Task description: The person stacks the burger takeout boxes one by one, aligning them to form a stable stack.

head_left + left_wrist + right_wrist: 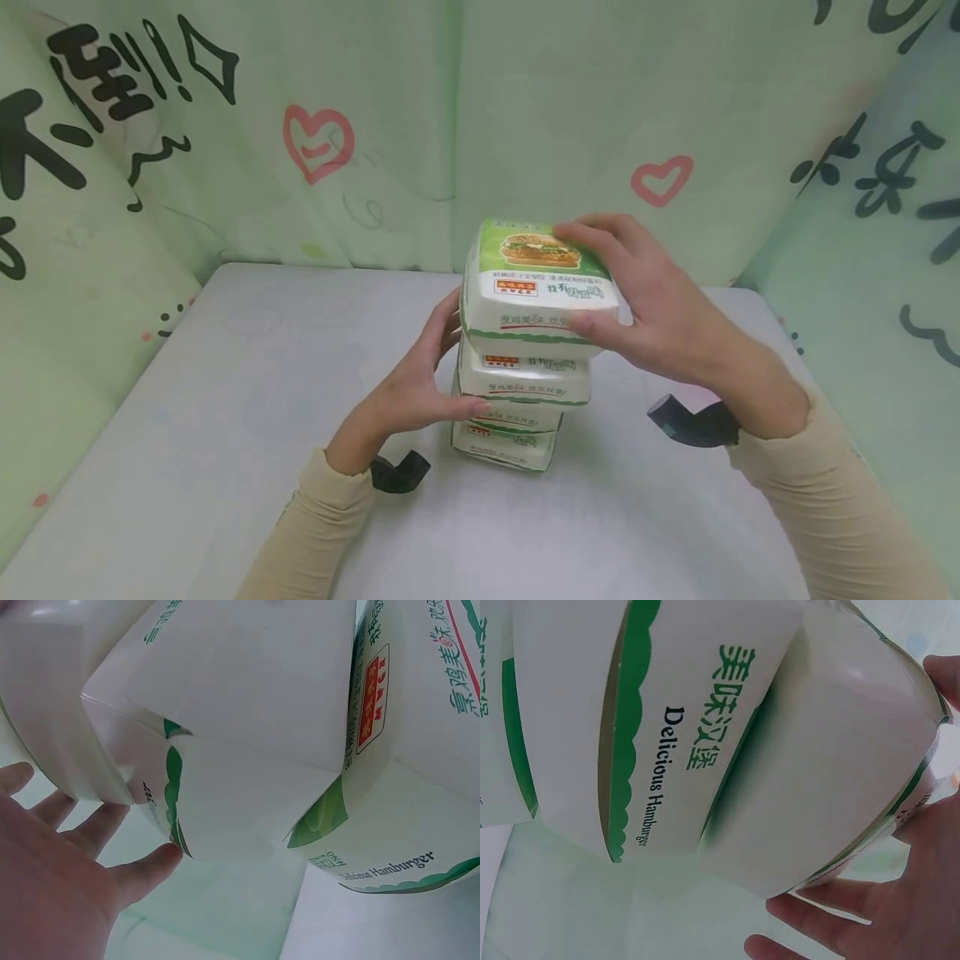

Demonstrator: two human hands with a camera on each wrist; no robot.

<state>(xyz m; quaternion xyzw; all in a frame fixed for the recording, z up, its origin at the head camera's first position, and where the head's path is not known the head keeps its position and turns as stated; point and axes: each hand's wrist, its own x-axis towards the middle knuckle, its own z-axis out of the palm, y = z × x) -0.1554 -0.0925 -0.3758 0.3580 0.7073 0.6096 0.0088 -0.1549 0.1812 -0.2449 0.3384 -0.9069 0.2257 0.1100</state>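
Several green-and-white paper hamburger boxes are stacked in a column in the head view. My right hand grips the top box, fingers over its top and right side, thumb against the front. That box sits a little skewed on the second box. My left hand holds the stack's left side below the top box, its thumb across the front and its fingers partly hidden behind. In the left wrist view, its fingertips touch the side of a box. In the right wrist view, fingers reach round the top box's edge.
The stack stands on a white table with rounded far corners. Light green curtains with black lettering and red hearts enclose the back and sides. A black wrist mount is worn on each forearm.
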